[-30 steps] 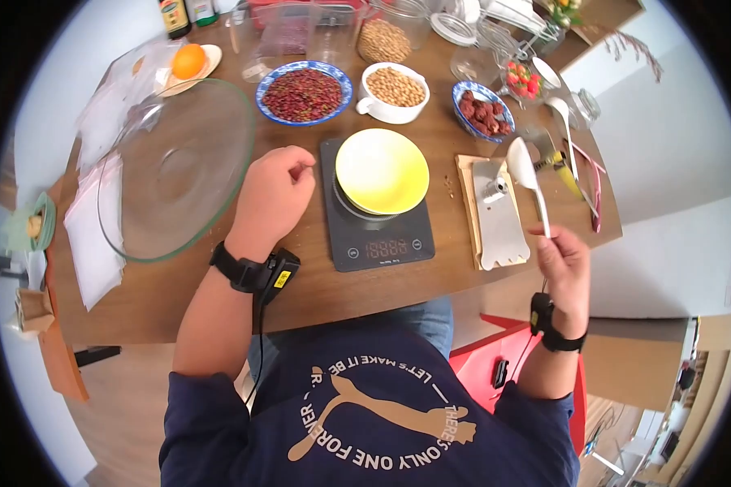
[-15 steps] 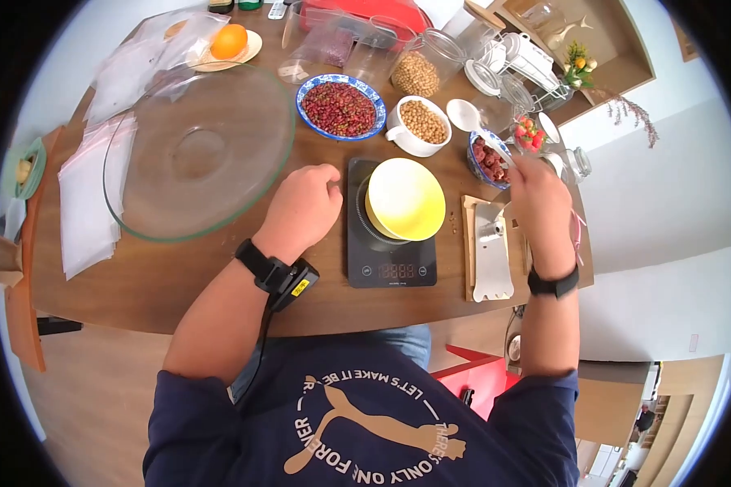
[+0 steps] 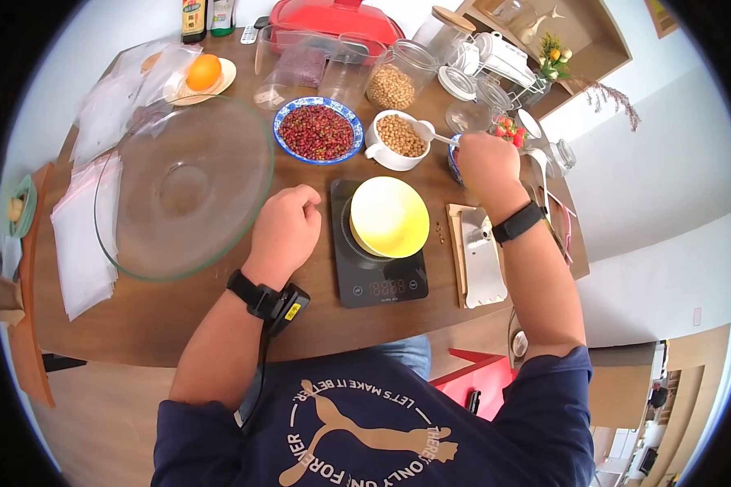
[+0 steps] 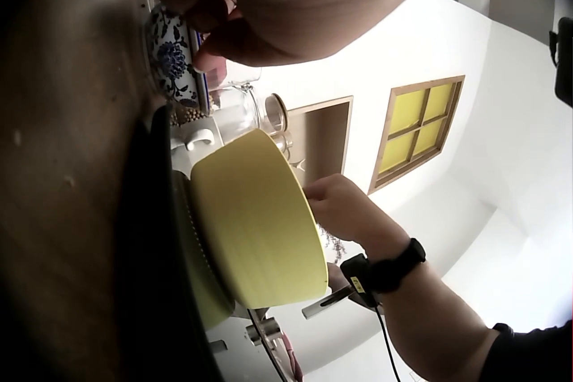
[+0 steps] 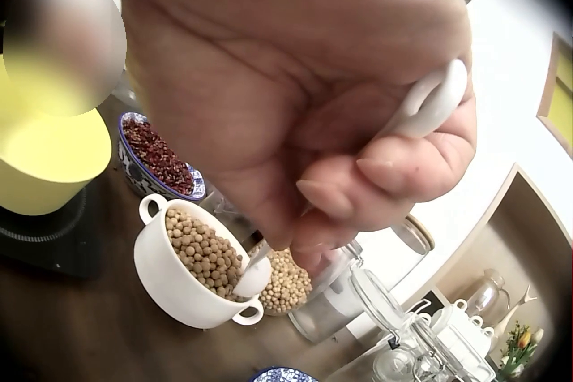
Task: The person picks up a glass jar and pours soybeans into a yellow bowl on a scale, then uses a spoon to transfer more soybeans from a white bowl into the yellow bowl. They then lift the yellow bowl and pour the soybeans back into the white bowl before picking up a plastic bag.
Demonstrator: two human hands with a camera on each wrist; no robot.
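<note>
A white spoon (image 5: 428,106) is clamped in the grip of the right hand (image 3: 486,165), its handle pinched between curled fingers and thumb, and its bowl is dipped at the rim of the white two-handled cup (image 3: 391,140) filled with pale round beans (image 5: 208,252). The step in hand is judged to be scooping from this cup; the next move would call for the loaded spoon to be lifted level and carried the short way over to the yellow bowl (image 3: 388,217), without spilling onto the worktop (image 3: 179,312). The beans are seen as small, dry, tan and smooth, heaped nearly to the cup's rim, so a shallow dip should be enough. The yellow bowl is set on a black kitchen scale (image 3: 375,280) just in front of the cup, and its inside looks bare. The left hand (image 3: 284,227) is rested on the worktop beside the scale, its fingers loosely curled with nothing held. A blue-patterned bowl of red beans (image 3: 317,131) stands just left of the cup, a large clear glass bowl (image 3: 179,187) is placed further left, and a jar of the same pale beans (image 3: 391,81) is found behind.
</note>
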